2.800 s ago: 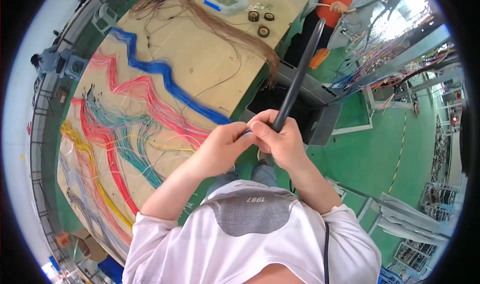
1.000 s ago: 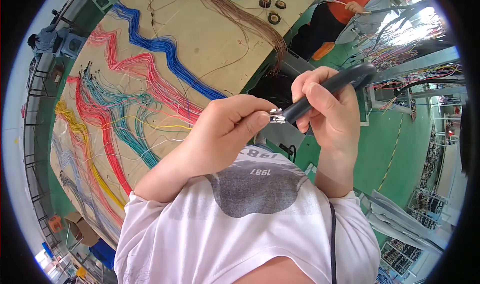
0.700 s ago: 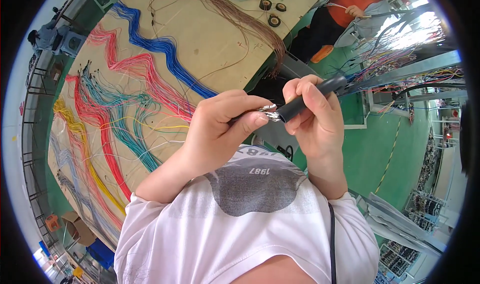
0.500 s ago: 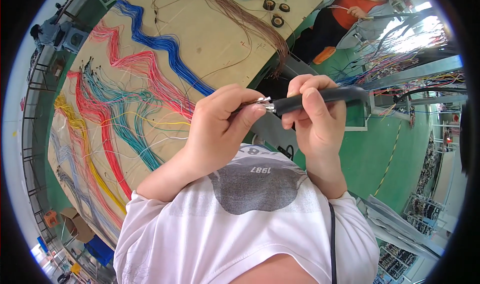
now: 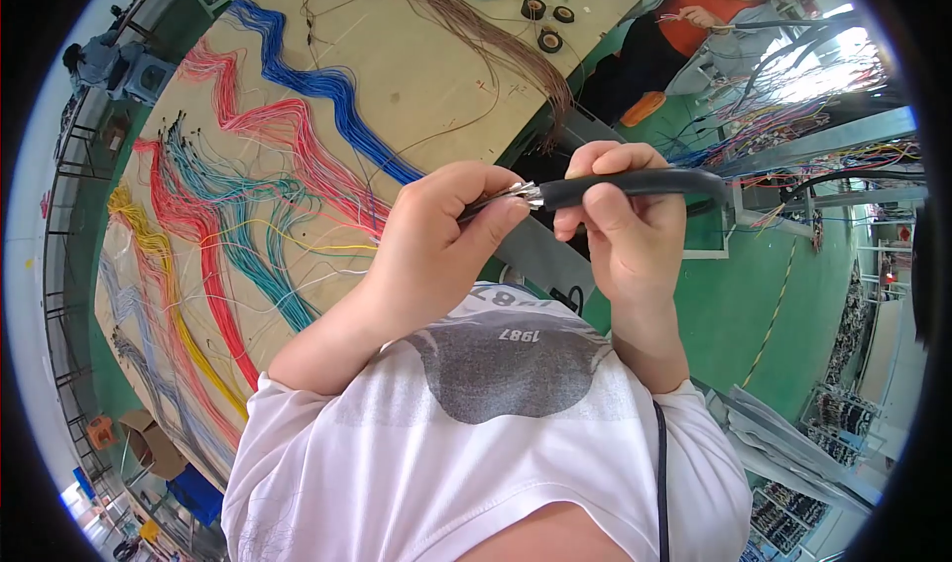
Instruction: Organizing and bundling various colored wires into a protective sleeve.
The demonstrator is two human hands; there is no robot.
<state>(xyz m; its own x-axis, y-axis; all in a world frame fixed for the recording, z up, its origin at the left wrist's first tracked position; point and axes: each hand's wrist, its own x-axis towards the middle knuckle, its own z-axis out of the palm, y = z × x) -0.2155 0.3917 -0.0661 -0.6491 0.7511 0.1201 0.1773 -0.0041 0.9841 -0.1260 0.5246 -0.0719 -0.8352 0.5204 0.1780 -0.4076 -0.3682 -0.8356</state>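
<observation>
A thick black sleeve (image 5: 635,182) runs between the fingers and thumb of my right hand (image 5: 630,220), its far end bending down past the knuckles on the right. From its left end stick out several thin wires (image 5: 529,196) with bright, silvery ends. My left hand (image 5: 446,230) pinches these wires between thumb and forefinger, close to the sleeve's mouth. Dark wire runs back under the left fingers, where the rest of it is hidden. Both hands are held up in front of my white shirt, beside the table's near right edge.
The wooden table (image 5: 416,126) carries bundles of blue wires (image 5: 347,116), red wires (image 5: 213,265), green wires (image 5: 263,275) and brown wires (image 5: 496,37). Rolls of black tape (image 5: 549,41) lie at the back. Another person (image 5: 694,32) holds a cable at upper right, beside a metal frame (image 5: 833,146) with loose wires.
My right fingers have shifted along the sleeve, with the thumb lower on it. More of the silvery wire ends shows at the sleeve's mouth. The other person's hand has moved slightly.
</observation>
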